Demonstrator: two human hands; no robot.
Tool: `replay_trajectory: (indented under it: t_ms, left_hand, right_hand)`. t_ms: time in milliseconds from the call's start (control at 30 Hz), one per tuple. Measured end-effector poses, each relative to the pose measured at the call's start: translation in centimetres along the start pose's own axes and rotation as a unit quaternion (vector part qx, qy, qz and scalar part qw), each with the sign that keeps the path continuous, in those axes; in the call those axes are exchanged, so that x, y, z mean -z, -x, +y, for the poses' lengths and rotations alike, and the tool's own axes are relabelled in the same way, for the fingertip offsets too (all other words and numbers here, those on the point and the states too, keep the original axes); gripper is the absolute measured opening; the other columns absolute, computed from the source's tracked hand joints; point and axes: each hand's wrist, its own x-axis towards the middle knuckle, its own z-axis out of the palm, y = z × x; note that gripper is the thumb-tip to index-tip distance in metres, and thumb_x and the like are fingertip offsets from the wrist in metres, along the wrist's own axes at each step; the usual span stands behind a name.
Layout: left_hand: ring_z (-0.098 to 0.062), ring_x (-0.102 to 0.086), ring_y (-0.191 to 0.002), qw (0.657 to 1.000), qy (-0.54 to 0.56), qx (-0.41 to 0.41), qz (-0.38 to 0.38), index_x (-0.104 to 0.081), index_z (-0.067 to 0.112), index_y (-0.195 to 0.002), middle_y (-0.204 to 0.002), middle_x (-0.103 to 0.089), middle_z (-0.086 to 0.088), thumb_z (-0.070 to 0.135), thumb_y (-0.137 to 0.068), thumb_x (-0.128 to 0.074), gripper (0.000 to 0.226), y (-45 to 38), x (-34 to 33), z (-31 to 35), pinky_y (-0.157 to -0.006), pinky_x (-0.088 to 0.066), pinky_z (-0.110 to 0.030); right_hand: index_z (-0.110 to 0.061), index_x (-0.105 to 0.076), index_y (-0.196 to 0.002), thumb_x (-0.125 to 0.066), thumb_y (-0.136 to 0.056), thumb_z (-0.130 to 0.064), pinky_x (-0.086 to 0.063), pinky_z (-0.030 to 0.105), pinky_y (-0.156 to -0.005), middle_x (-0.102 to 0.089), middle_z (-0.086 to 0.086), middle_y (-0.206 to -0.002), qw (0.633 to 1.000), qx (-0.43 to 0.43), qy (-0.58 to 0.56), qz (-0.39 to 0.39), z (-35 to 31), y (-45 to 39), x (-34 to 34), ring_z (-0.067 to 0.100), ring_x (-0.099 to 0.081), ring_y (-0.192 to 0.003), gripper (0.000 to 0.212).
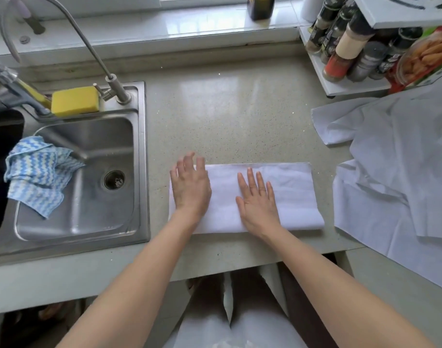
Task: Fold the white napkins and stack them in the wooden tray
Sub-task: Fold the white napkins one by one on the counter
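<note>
A white napkin [294, 194] lies folded into a long rectangle on the grey counter near its front edge. My left hand [190, 184] rests flat on the napkin's left end, fingers spread and reaching over its far edge. My right hand [259, 200] presses flat on the napkin's middle with straight fingers. A loose pile of unfolded white napkins [395, 172] lies crumpled at the right, hanging over the counter's corner. No wooden tray is in view.
A steel sink [142, 159] sits to the left with a blue-and-white cloth [39, 177] over its divider, a yellow sponge [75, 100] and a tap [114, 86]. A rack of spice jars [353, 46] stands at the back right. A dark bottle [261, 6] is on the sill.
</note>
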Motion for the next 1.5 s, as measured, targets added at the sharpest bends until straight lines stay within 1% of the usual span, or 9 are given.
replay_trajectory:
  t_ms: [100,167,267,400,567,800,1000,1167,1500]
  left_hand:
    - [-0.027,-0.020,-0.144,0.995,0.081,-0.052,-0.027,-0.034,0.015,-0.146,-0.156,-0.026,-0.009,0.021,-0.102,-0.035,0.045,4.4,-1.8,1.1,-0.117,-0.006,-0.039]
    - [-0.024,0.000,-0.148,0.993,0.025,-0.075,-0.090,-0.010,0.019,-0.154,-0.161,-0.004,-0.005,0.033,-0.104,-0.024,0.054,5.9,-3.6,0.6,-0.118,0.008,-0.040]
    - [-0.022,0.014,-0.147,0.992,-0.017,-0.090,-0.090,0.013,0.023,-0.150,-0.160,0.013,0.000,0.041,-0.101,-0.012,0.057,6.6,-5.4,-0.5,-0.114,0.020,-0.039]
    - [-0.022,0.011,-0.148,0.993,-0.033,-0.090,-0.071,0.011,0.022,-0.150,-0.160,0.010,-0.001,0.042,-0.095,0.000,0.059,6.7,-5.8,-0.5,-0.114,0.020,-0.039]
    - [-0.021,0.012,-0.148,0.993,-0.028,-0.092,-0.070,0.009,0.023,-0.152,-0.160,0.011,0.001,0.042,-0.098,-0.007,0.059,6.7,-5.7,-0.5,-0.116,0.015,-0.042]
    - [-0.024,0.015,-0.147,0.990,-0.049,-0.094,-0.089,0.014,0.023,-0.151,-0.160,0.014,-0.001,0.042,-0.099,-0.007,0.059,6.8,-5.3,-0.4,-0.118,0.007,-0.048]
    - [-0.030,-0.012,-0.146,0.986,-0.066,-0.139,-0.064,-0.017,0.010,-0.151,-0.156,-0.021,-0.011,0.046,-0.098,-0.017,0.064,5.2,-3.1,2.2,-0.118,0.004,-0.051]
    - [-0.021,0.004,-0.149,0.979,-0.009,-0.172,-0.107,-0.004,0.018,-0.154,-0.162,0.000,-0.002,0.042,-0.101,-0.017,0.059,6.1,-5.0,7.3,-0.118,0.011,-0.044]
    - [-0.023,0.018,-0.146,0.989,-0.034,-0.037,-0.141,0.009,0.022,-0.153,-0.159,0.020,-0.003,0.056,-0.097,-0.018,0.071,4.5,-3.2,-0.4,-0.116,0.014,-0.051]
  right_hand:
    - [-0.027,0.011,-0.151,-0.020,-0.102,-0.037,0.016,0.038,-0.115,0.020,-0.002,-0.158,1.000,-0.011,0.018,0.004,-0.2,-0.1,-0.4,0.017,0.020,-0.145,0.059]
    - [-0.027,0.010,-0.152,-0.020,-0.102,-0.038,0.013,0.038,-0.116,0.019,-0.001,-0.159,1.000,-0.013,0.022,0.002,-0.1,-0.2,-0.4,0.017,0.018,-0.146,0.059]
    - [-0.025,0.007,-0.152,-0.020,-0.103,-0.037,0.011,0.038,-0.117,0.016,0.000,-0.160,0.999,-0.022,0.031,0.013,-0.3,-0.3,-0.1,0.018,0.014,-0.147,0.058]
    - [-0.021,0.006,-0.152,-0.020,-0.103,-0.036,0.013,0.035,-0.117,0.013,0.002,-0.160,0.998,-0.024,0.021,0.058,-2.4,1.9,-2.0,0.018,0.014,-0.147,0.058]
    - [-0.027,0.002,-0.152,-0.023,-0.102,-0.041,0.013,0.032,-0.117,0.008,-0.003,-0.160,0.997,0.015,0.021,0.079,-0.1,3.4,-2.7,0.015,0.010,-0.147,0.058]
    - [-0.027,0.004,-0.152,-0.020,-0.102,-0.042,0.008,0.034,-0.119,0.010,0.000,-0.160,0.990,-0.099,0.031,0.092,8.1,5.1,-1.2,0.017,0.010,-0.147,0.058]
    - [-0.027,0.008,-0.152,-0.016,-0.102,-0.042,0.011,0.033,-0.118,0.014,-0.001,-0.160,0.987,-0.131,0.028,0.086,10.2,5.6,-0.8,0.016,0.014,-0.147,0.057]
    - [-0.028,0.007,-0.152,-0.018,-0.102,-0.044,0.009,0.035,-0.119,0.014,-0.002,-0.160,0.988,-0.130,0.022,0.085,10.3,5.6,-1.0,0.016,0.013,-0.147,0.058]
    - [-0.026,0.017,-0.149,-0.015,-0.102,-0.045,0.010,0.037,-0.119,0.023,0.001,-0.158,0.993,-0.113,0.014,0.034,10.1,5.6,0.4,0.019,0.020,-0.145,0.060]
